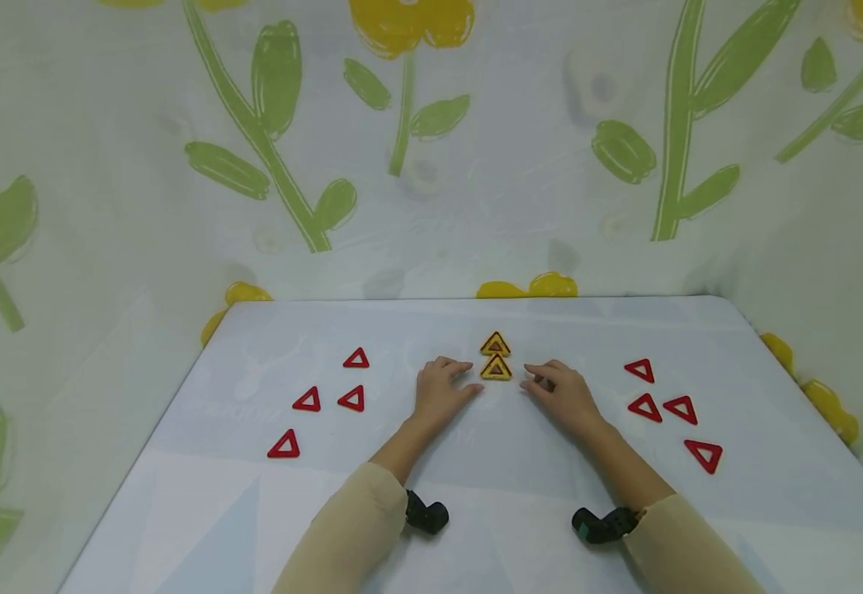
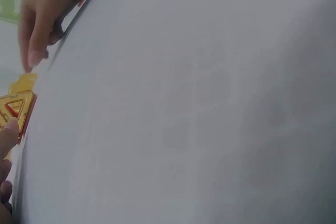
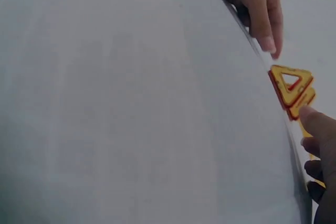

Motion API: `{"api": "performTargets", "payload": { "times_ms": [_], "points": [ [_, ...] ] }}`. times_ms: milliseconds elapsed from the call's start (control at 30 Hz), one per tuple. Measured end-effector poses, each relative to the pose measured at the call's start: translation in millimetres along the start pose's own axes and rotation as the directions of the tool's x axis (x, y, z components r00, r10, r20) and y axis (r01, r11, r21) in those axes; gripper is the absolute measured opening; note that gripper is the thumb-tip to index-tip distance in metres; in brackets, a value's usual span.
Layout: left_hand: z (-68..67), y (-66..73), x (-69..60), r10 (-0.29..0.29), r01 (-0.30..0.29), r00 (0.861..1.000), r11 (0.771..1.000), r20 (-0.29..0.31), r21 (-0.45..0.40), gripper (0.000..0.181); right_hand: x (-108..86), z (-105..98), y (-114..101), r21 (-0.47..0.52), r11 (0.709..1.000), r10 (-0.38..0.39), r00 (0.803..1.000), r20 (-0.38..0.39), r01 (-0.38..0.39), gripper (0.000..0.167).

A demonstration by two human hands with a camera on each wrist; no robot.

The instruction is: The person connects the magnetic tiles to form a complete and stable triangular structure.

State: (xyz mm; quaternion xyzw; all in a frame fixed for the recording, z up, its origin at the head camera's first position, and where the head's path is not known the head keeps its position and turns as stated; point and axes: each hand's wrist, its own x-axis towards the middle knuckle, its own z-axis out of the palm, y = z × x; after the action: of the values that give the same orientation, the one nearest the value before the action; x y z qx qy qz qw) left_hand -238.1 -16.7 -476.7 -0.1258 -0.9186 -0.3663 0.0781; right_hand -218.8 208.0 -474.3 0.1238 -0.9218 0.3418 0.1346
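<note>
Two yellow triangle tiles with red edges lie at the table's middle, one behind the other with their points away from me. The nearer yellow tile (image 1: 496, 377) touches or slightly overlaps the farther yellow tile (image 1: 488, 350); I cannot tell which. Just left of them, my left hand (image 1: 442, 392) holds nothing, its fingers loosely bent and thumb apart. My right hand (image 1: 567, 400) mirrors it on the other side, also with nothing in it. In the right wrist view a red layer shows under the yellow tile (image 3: 285, 97).
Several red triangle tiles (image 1: 284, 454) lie scattered on the left of the white table (image 1: 491, 511). More red triangle tiles (image 1: 702, 445) are spread on the right. A flower-printed curtain (image 1: 491, 206) rises behind the table's far edge.
</note>
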Motion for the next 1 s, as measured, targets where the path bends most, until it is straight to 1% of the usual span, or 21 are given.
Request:
{"api": "performTargets", "payload": {
  "times_ms": [100,167,267,433,600,667,700,833,933,1000],
  "points": [
    [-5.7,-4.5,-2.5,0.003,0.000,0.999,0.996,0.036,-0.090,0.047,-7.5,-8.2,4.2,0.024,1.000,0.012,0.999,-0.038,-0.011,0.033],
    [-10.9,-9.0,-3.4,0.002,0.007,0.998,0.989,0.061,-0.145,0.050,-11.6,-13.2,7.4,0.028,1.000,0.004,0.999,-0.055,-0.003,0.035],
    [-20.4,-16.9,-5.0,-0.002,0.019,0.996,0.982,0.087,-0.188,0.053,-16.3,-20.7,10.7,0.011,1.000,-0.024,0.998,-0.064,0.025,0.036],
    [-36.0,-28.7,-11.2,0.000,0.013,0.998,0.981,0.070,-0.194,0.055,-20.6,-33.1,17.7,-0.038,0.995,-0.092,0.991,-0.096,0.089,0.039],
    [-50.3,-34.7,-18.9,-0.027,0.035,0.999,0.982,0.046,-0.187,0.054,-25.2,-44.8,27.5,-0.053,0.986,-0.166,0.975,-0.148,0.159,0.043],
    [-55.7,-37.6,-22.0,-0.014,0.019,0.999,0.986,0.031,-0.167,0.054,-28.4,-47.9,30.1,-0.052,0.984,-0.175,0.971,-0.163,0.168,0.043],
    [-58.3,-39.1,-23.4,0.001,0.003,1.000,0.988,0.021,-0.154,0.054,-30.3,-49.7,30.5,-0.046,0.985,-0.169,0.972,-0.163,0.164,0.044],
    [-70.2,-44.7,-28.0,0.054,-0.056,0.998,0.992,-0.023,-0.111,0.054,-39.0,-56.7,30.7,-0.035,0.996,-0.092,0.986,-0.141,0.088,0.044],
    [-79.4,-48.8,-31.0,0.074,-0.080,0.995,0.993,-0.062,-0.084,0.055,-44.6,-63.6,31.7,-0.032,0.999,-0.039,0.992,-0.123,0.035,0.044],
    [-85.1,-52.7,-33.1,0.081,-0.087,0.993,0.994,-0.090,-0.061,0.055,-47.3,-69.3,32.9,-0.025,0.999,-0.025,0.992,-0.124,0.022,0.044]
  ]
}}
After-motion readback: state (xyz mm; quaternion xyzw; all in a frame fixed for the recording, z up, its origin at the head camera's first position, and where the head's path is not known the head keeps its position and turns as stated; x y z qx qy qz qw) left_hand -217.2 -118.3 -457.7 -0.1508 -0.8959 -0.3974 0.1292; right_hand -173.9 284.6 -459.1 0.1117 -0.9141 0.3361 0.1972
